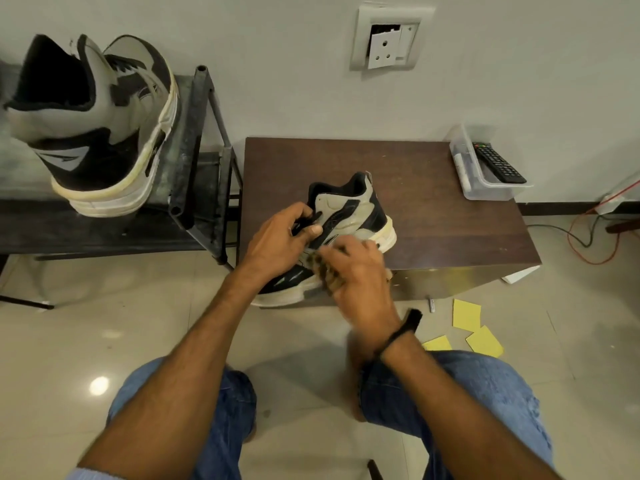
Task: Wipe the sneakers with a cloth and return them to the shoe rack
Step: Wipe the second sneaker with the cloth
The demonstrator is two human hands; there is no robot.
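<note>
A beige and black sneaker (349, 216) lies on the front left of a dark wooden table (433, 188), its toe hanging over the table's edge. My left hand (280, 244) grips it at the laces and tongue. My right hand (353, 271) holds a small patterned cloth (322, 268) against the sneaker's side, and the hand looks blurred. The matching sneaker (100, 126) stands on the top shelf of the dark metal shoe rack (194, 161) at the left, heel toward me.
A clear plastic box (485, 181) with a remote control (498, 162) stands at the table's back right corner. Yellow paper pieces (467, 315) lie on the tiled floor by the table. Cables (588, 237) run along the floor at right. My knees in jeans fill the bottom.
</note>
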